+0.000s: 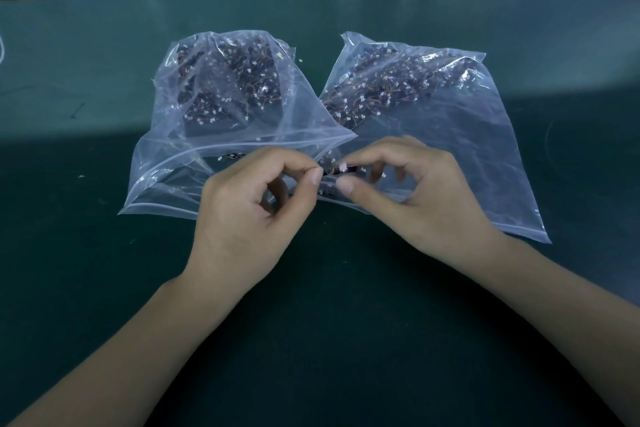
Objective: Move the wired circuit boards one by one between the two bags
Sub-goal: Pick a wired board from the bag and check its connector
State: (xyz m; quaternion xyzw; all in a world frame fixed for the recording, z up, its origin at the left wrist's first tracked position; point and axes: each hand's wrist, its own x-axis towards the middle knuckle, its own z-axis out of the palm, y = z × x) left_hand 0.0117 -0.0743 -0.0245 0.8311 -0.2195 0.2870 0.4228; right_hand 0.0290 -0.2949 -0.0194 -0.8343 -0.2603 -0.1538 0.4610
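Both hands' grip (330, 178) on circuit board (341, 170)

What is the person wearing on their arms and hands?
Nothing that shows. Both forearms are bare right down to the picture's edge, with no sleeves in view. The left hand and the right hand have no gloves, rings, watch or wristband. The fingernails look short and plain.

A dark green tabletop (104, 288) carries 2 clear, glossy plastic bags: the left bag (166, 163) and the right bag (467, 135). Inside both, dark purple-black circuit boards (225, 80) show speckled white connectors and thin orange-brown wires.
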